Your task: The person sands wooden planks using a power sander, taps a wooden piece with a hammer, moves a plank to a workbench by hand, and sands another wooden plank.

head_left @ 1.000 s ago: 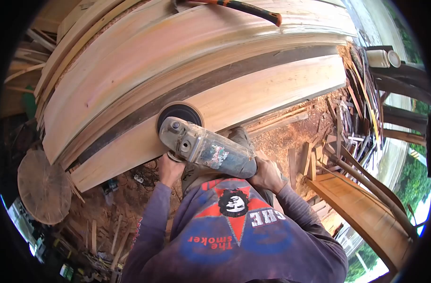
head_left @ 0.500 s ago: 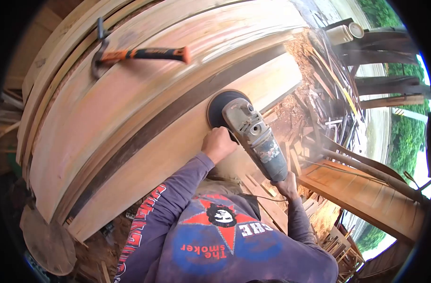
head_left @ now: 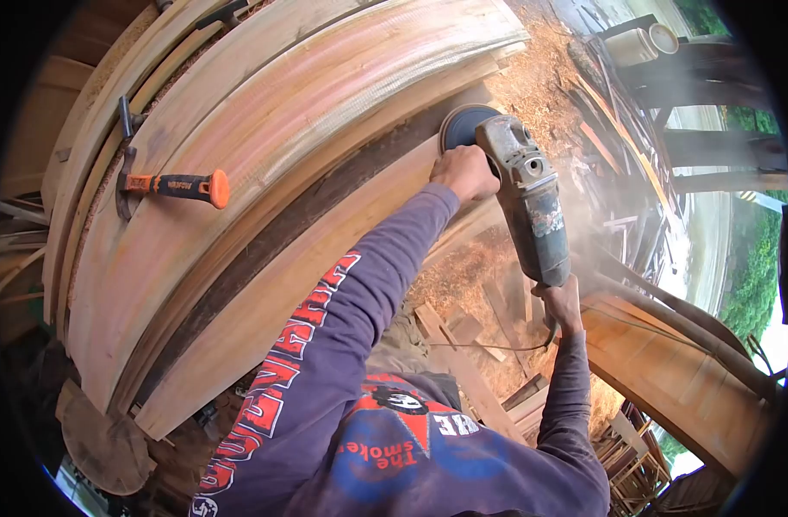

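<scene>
Holds a power sander (head_left: 536,202) between two closed hands, with the left hand (head_left: 467,172) tight beside its disc (head_left: 464,127) and the right hand (head_left: 561,303) wrapped around its rear end. Points the disc end away from the body and slightly left, with the long axis running back to the right hand. Keeps the disc at the far end of a pale plank (head_left: 264,319), just ahead of the left hand.

Works farther right along the plank than one second ago, with the tool turned from nearly crosswise to more lengthwise and with more dust (head_left: 605,241) in the air.

Shows curved boards (head_left: 264,129) beyond the plank, with an orange-and-black hammer (head_left: 174,185) lying on them, left of the left hand. Reveals wood shavings (head_left: 532,69) past the disc, a brown panel (head_left: 661,370) right of the right hand and greenery (head_left: 751,276) farther right.
</scene>
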A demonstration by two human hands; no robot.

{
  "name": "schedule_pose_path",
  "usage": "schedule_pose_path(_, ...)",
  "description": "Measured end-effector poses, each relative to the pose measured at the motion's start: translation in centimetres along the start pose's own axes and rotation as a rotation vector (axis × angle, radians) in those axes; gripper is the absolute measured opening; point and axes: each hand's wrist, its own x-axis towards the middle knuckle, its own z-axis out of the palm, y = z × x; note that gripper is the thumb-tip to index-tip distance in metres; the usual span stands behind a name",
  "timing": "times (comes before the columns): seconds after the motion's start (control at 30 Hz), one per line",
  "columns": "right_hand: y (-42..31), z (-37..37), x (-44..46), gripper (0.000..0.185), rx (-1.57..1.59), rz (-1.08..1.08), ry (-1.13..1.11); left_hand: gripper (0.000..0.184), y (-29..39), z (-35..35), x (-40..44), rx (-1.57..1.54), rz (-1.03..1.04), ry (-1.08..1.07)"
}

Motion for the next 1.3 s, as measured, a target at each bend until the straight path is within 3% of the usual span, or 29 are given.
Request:
schedule_pose_path(0.1, -0.5, -0.2, 1.0, 0.014, 0.025, -0.031, 0.026, 0.036, 1.7, -0.4, 1.5, 0.076, 0.018, 0.089)
schedule_pose_path(0.23, 0.8, 1.2, -1.1, 0.014, 0.094, -0.023, 0.049, 0.021, 1.5, 4.4, 2.1, 0.24, 0.181, 0.295)
schedule_pose_path(0.27, 1.0, 1.6, -2.6, 0.013, 0.072, 0.062, 0.067, 0.018, 1.6, 5.4, 1.4, 0.232, 0.153, 0.281)
schedule_pose_path(0.4, 4.2, 4.9, -6.5, 0.011, 0.146, 0.062, 0.041, 0.016, -1.6, 5.9, -4.3, 0.21, 0.093, 0.27)
schedule_pose_path(0.47, 3.6, 7.6, -8.2, 0.027, 0.068, 0.015, -0.001, 0.014, -5.2, 4.4, -8.6, 0.221, 0.128, 0.282)
schedule_pose_path(0.57, 0.7, 10.6, -11.6, 0.037, -0.066, 0.032, -0.145, 0.014, -11.7, 3.1, -16.9, 0.173, 0.054, 0.359)
schedule_pose_path(0.63, 0.5, 12.6, -13.4, 0.044, -0.092, -0.2, -0.151, 0.016, -15.5, 2.8, -22.7, 0.094, -0.069, 0.388)
schedule_pose_path(0.7, -1.1, 14.5, -15.7, 0.044, -0.143, -0.238, -0.332, 0.02, -19.3, 3.1, -28.8, -0.029, -0.152, 0.403)
schedule_pose_path(0.9, -7.3, 24.4, -21.7, 0.035, -0.31, -0.483, -0.551, 0.023, -31.2, 4.4, -45.6, -0.195, -0.488, 0.55)
schedule_pose_path(0.97, -9.9, 28.6, -24.7, 0.033, -0.497, -0.501, -0.545, 0.022, -35.3, 4.8, -50.9, -0.19, -0.52, 0.667)
schedule_pose_path(1.03, -10.9, 33.8, -27.3, 0.033, -0.432, -0.459, -0.599, 0.021, -39.7, 4.3, -56.1, -0.207, -0.601, 0.776)
schedule_pose_path(1.1, -14.6, 39.0, -30.9, 0.034, -0.614, -0.635, -0.599, 0.033, -44.7, 2.8, -61.1, -0.276, -0.672, 0.749)
schedule_pose_path(1.17, -17.4, 44.9, -35.8, 0.036, -0.52, -0.781, -0.678, 0.04, -48.5, 1.7, -67.5, -0.355, -0.783, 0.832)
schedule_pose_path(1.23, -17.0, 49.7, -36.5, 0.038, -0.778, -0.83, -0.733, 0.031, -52.0, 1.3, -72.6, -0.333, -0.896, 0.871)
schedule_pose_path(1.3, -18.0, 54.2, -40.0, 0.045, -0.668, -0.903, -0.768, 0.033, -55.3, 1.1, -77.4, -0.407, -0.876, 0.956)
